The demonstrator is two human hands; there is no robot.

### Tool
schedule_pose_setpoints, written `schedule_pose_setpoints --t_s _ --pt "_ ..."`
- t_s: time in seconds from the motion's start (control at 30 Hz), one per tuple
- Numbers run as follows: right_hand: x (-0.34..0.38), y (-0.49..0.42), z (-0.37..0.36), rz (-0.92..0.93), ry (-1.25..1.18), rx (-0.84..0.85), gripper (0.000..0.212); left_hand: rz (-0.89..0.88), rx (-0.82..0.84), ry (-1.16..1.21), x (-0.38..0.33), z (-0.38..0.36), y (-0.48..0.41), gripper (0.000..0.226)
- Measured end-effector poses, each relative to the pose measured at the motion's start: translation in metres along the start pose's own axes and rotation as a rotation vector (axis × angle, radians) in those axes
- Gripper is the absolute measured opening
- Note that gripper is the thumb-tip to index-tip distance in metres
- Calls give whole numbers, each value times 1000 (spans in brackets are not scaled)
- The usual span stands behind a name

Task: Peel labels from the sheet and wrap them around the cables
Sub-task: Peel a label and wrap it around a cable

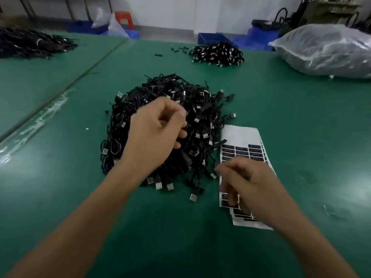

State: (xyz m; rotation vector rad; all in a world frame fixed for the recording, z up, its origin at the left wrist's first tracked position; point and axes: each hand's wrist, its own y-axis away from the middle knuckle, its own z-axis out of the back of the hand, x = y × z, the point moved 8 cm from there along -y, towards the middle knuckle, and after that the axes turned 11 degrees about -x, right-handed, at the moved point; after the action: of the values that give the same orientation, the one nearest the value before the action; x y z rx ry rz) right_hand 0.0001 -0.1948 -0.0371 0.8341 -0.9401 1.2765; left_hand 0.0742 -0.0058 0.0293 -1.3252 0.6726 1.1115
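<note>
Currently, left hand (158, 133) poised over the large heap of black cables with silver USB plugs (202, 117), knuckles up, fingers curled inward toward the palm. Motion blur at the fingertips; cannot tell whether gripping a cable or closed on nothing. Heap spread beneath and beyond this hand, loose plugs spilling out on the wrist side.

On the other side, right hand (245, 183) set down on the white backing sheet (241, 135) carrying black rectangular labels (242, 150), fingers bent downward, fingertips (227, 194) touching the lower rows. Thumb and forefinger drawn close together at the sheet edge nearest the heap; blurred, so cannot tell whether pinching a label. Upper label rows exposed just beyond the knuckles, with a blank white strip further out. More sheets stacked underneath, edges fanned out below the wrist.

Sheet touching the heap's edge, between the two hands. Both resting on the green table mat (301, 127).

Well beyond the left fingertips: a smaller pile of black cables (218, 54). Far out past the right hand: a bulging clear plastic bag (325, 51). Far off to the outer side of the left hand: a third dark cable pile (30, 44)
</note>
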Motion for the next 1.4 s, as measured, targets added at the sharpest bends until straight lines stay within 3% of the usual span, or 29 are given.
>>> schedule_pose_setpoints --t_s 0.1,0.2,0.33,0.5,0.63,0.73,0.9,1.03,1.07,1.17,1.27,1.4 --pt "-9 -38 3 34 58 -155 21 -61 22 -164 8 -26 -36 15" --pt "-22 -65 5 -5 91 -260 19 -75 163 -402 33 -62 -50 14" --pt "-28 -92 8 -21 129 -334 11 -107 245 -600 60 -79 -51 21" --pt "-23 -110 -1 23 144 -344 35 -136 218 -521 60 -73 -51 20" --pt "-16 -118 -17 142 272 -270 41 -98 176 -330 55 -65 -51 23" --pt "-16 -121 -19 150 350 -289 33 -58 154 -274 55 -62 -53 21" --pt "-18 -113 -4 131 207 -517 12 -49 132 -233 55 -60 -51 23" --pt "-21 -110 7 131 84 -658 7 -91 137 -274 55 -62 -50 23" --pt "-22 -110 7 138 87 -656 6 -95 138 -284 55 -63 -50 22" --pt "-27 -114 0 145 231 -563 41 -94 143 -299 56 -63 -49 23" --pt "-28 -115 -11 181 324 -493 40 -83 142 -285 56 -63 -49 23" --pt "-25 -111 -14 205 361 -526 38 -36 129 -221 57 -61 -51 19"
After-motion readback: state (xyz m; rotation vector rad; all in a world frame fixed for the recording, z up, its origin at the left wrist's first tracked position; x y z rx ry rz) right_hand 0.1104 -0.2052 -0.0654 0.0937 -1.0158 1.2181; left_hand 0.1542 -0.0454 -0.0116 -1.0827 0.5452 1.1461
